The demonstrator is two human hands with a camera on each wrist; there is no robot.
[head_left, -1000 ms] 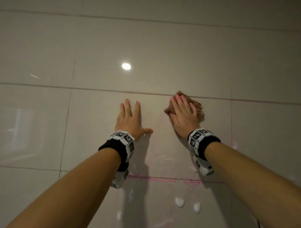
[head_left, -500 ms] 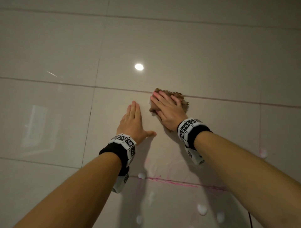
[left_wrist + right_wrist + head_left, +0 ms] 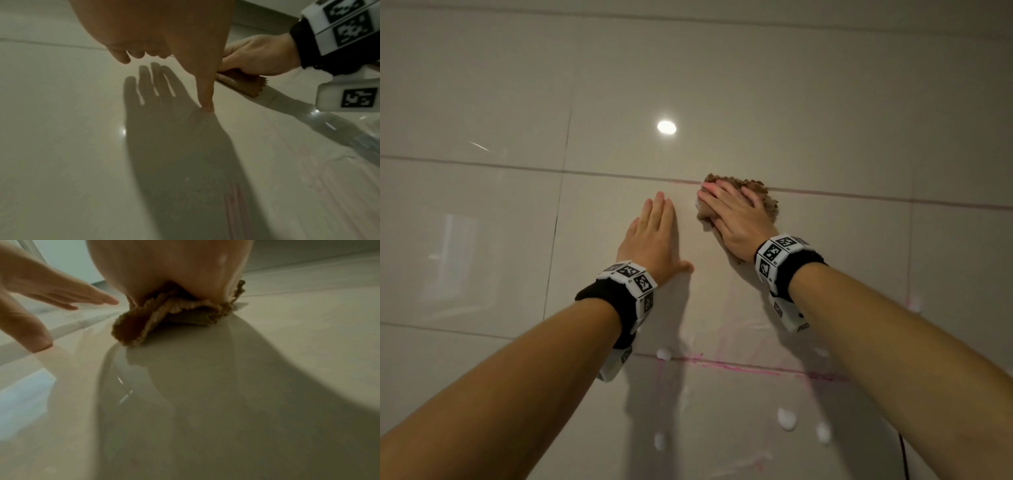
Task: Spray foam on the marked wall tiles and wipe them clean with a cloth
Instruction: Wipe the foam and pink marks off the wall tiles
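A brown cloth [image 3: 763, 197] lies flat against the beige wall tile [image 3: 842, 260] just below a horizontal grout line, and my right hand [image 3: 736, 216] presses it there with straight fingers. The right wrist view shows the cloth [image 3: 164, 318] bunched under my palm. My left hand [image 3: 654, 236] rests flat on the same tile beside it, fingers straight, thumb out, holding nothing. In the left wrist view my left thumb [image 3: 205, 91] touches the tile, with the cloth [image 3: 242, 82] under the right hand [image 3: 259, 55] behind it. Pink marker smears [image 3: 739, 365] run along the tile's lower grout line.
Blobs of white foam [image 3: 786, 418] cling to the tile below the pink line, and another foam blob [image 3: 663, 354] sits on the line. A ceiling light reflection [image 3: 666, 127] shines on the upper tile. A dark cable [image 3: 904, 455] hangs at the lower right.
My right hand slid the cloth left along the upper grout line, closer to my left hand, then held near there. The left hand stayed flat on the tile.
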